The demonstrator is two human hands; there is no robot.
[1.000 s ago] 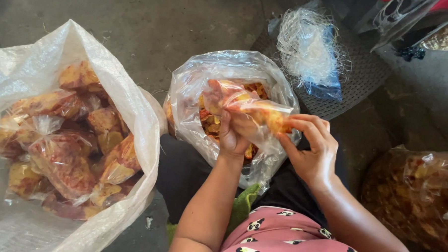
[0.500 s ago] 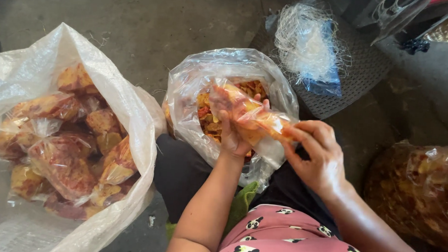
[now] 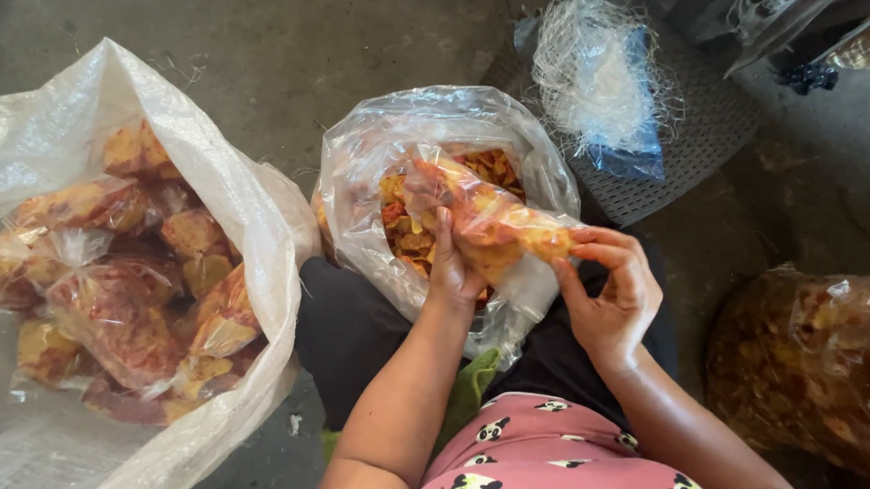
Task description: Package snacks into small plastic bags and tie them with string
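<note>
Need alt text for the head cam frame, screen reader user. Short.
Seen from above, a person's left hand and right hand hold a small clear packet of orange-red snack chips over an open clear bag of loose chips in their lap. A large white sack at left holds many filled packets; a bundle of white netting lies beyond.

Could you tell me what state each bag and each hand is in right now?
Small snack packet: filled, held sideways in both hands.
Left hand: under the packet.
Right hand: fingers pinching the packet's end.
Clear bag: open, holding loose snacks.
White sack: open, full of packets.
Brown-filled bag: full; closure not visible.
</note>
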